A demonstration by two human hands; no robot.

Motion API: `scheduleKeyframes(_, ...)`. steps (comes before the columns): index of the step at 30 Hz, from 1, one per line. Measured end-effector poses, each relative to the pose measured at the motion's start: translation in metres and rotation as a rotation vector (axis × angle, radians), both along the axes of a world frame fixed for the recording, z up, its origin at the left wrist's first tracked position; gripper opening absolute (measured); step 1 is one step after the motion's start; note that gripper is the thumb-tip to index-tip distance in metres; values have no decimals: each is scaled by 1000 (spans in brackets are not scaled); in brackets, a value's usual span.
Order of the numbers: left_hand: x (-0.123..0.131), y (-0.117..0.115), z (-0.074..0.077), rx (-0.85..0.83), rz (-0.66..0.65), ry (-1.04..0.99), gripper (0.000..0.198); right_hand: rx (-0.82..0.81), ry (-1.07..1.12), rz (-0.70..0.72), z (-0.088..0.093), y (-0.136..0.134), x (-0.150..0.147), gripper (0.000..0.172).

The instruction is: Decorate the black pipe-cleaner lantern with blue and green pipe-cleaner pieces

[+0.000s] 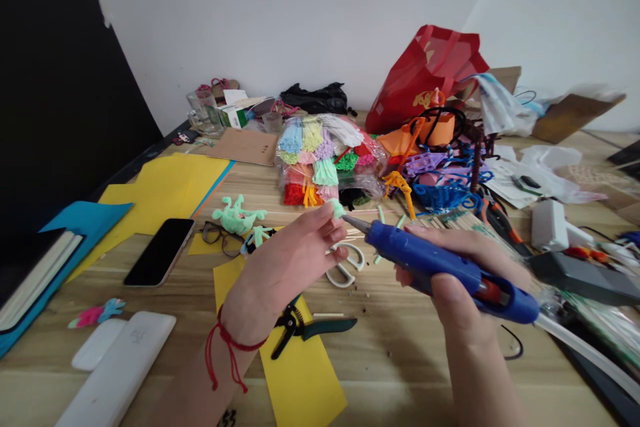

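A blue hot glue gun [425, 253] is gripped in my right hand [465, 280], its metal nozzle pointing left. Between the fingertips of my left hand [295, 260] is a small mint-green fuzzy piece [337, 208], held right at the nozzle tip. Whether the nozzle touches it I cannot tell. Beyond my left hand sits a mint-green fuzzy figure [237, 217] made of pipe cleaner. White-handled scissors [345, 270] lie behind and below the hands, and dark green-handled pliers [310, 328] rest on yellow paper [300, 380], partly hidden by my left wrist.
Bundled coloured pipe cleaners [325, 153] lie in clear plastic at the middle back. A red bag [425, 80] stands behind a tangle of craft pieces. On the left are a phone [160, 251], glasses [223, 238] and a long white case [120, 367]. Orange-handled pliers [503, 220] lie right.
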State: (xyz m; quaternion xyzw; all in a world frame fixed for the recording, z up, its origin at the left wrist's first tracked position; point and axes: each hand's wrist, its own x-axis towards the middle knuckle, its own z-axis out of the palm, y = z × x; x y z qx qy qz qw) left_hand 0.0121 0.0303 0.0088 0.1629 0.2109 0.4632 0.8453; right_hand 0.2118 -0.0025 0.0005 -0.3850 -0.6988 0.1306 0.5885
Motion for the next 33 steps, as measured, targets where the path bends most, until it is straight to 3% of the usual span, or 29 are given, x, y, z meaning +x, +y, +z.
scheduleKeyframes(3, 1, 0, 1, 8, 12, 13, 32, 136, -13, -16, 3, 0, -4, 29)
scheduleKeyframes(7, -3, 4, 7, 43, 81, 39, 35, 290, -224, -113, 10, -2, -8, 40)
scheduleKeyframes(10, -13, 9, 13, 81, 205, 89, 37, 229, -387, -195, 12, 1, -2, 42)
scheduleKeyframes(12, -25, 12, 17, 130, 310, 176, 33, 123, -500, -186, 3, 7, 8, 47)
scheduleKeyframes(15, -46, 13, 20, 242, 483, 346, 25, -66, -726, -94, -36, 16, 28, 55)
scheduleKeyframes(18, -66, 13, 23, 347, 701, 498, 22, -124, -991, 12, -95, 15, 49, 60)
scheduleKeyframes(20, -75, 12, 24, 374, 790, 555, 20, -134, -1040, 1, -129, 8, 63, 69)
scheduleKeyframes(22, -79, 10, 25, 369, 832, 641, 16, -137, -1068, -28, -152, -1, 75, 75)
scheduleKeyframes(24, -80, 9, 26, 361, 853, 732, 16, -148, -1078, -71, -162, -8, 85, 79)
scheduleKeyframes(29, -80, 4, 24, 415, 779, 853, 20, -192, -1049, -128, -153, -7, 87, 77)
scheduleKeyframes(33, -79, 1, 22, 479, 742, 906, 20, -194, -950, -139, -122, 17, 47, 52)
